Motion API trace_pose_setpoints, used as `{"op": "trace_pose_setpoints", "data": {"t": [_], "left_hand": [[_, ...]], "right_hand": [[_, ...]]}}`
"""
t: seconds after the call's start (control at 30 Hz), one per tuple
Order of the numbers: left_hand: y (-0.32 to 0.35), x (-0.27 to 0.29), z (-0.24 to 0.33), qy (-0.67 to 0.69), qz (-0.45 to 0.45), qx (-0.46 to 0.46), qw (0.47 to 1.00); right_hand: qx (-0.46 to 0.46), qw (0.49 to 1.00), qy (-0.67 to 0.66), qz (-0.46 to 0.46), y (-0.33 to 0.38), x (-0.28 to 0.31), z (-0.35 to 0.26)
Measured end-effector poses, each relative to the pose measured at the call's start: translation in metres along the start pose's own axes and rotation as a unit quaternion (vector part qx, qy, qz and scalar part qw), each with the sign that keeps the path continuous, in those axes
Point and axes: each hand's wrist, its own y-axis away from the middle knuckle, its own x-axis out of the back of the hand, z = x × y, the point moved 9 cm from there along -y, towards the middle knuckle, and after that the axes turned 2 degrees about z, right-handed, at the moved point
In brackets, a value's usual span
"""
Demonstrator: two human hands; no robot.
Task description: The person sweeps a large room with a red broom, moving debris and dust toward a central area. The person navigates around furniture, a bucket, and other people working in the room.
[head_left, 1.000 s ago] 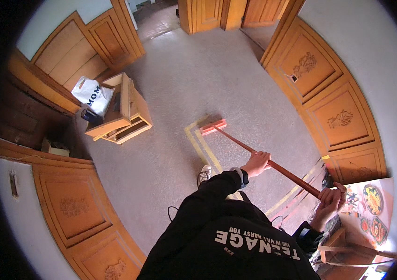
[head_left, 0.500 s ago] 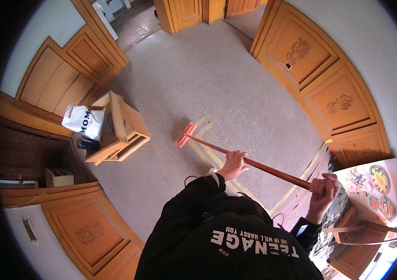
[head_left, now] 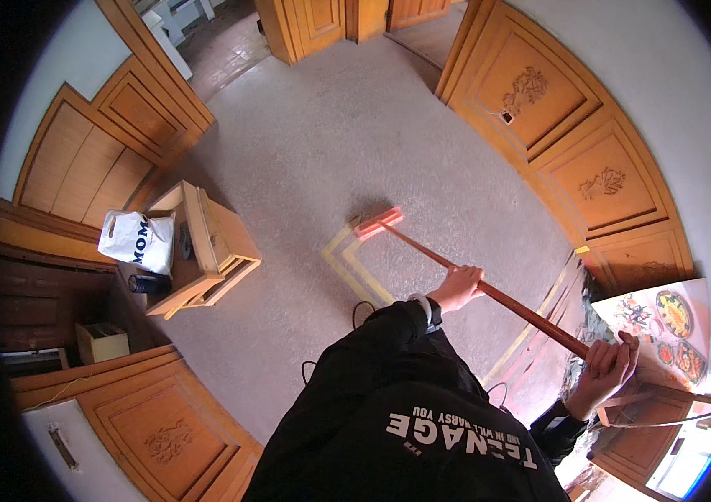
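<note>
1. Gripping the far end of a long red-brown broom handle (head_left: 506, 299), the right hand (head_left: 605, 368) has its fingers curled shut around the wood beside the person's hip.
2. Midway along the handle, the left hand (head_left: 458, 287) is wrapped closed around it, black sleeve drawn to the wrist.
3. Farther out, the red broom head (head_left: 377, 224) rests on the grey floor (head_left: 305, 151) at a yellow line's corner; the sweep looks mid-stroke, and drawing it back seems next.
4. Beyond, a wooden stool (head_left: 213, 247) lies tipped beside a white bag (head_left: 136, 241).
</note>
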Motion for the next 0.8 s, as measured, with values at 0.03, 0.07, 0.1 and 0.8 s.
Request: {"op": "trace_pose_setpoints", "data": {"t": [0.03, 0.07, 0.1, 0.8], "left_hand": [[0.003, 0.002, -0.005, -0.017, 0.002, 0.016, 1.000], [0.010, 0.008, -0.012, -0.025, 0.010, 0.018, 0.999], [0.020, 0.015, -0.020, -0.042, 0.018, 0.019, 0.999], [-0.076, 0.065, -0.155, -0.050, 0.107, 0.164, 0.979]], "right_hand": [[-0.018, 1.000, -0.014, -0.009, -0.007, -0.003, 0.007], [-0.039, 0.999, -0.028, -0.020, -0.014, -0.008, 0.016], [-0.061, 0.996, -0.051, -0.036, -0.021, -0.015, 0.027], [-0.111, 0.968, -0.101, -0.201, -0.184, -0.144, 0.157]]}}
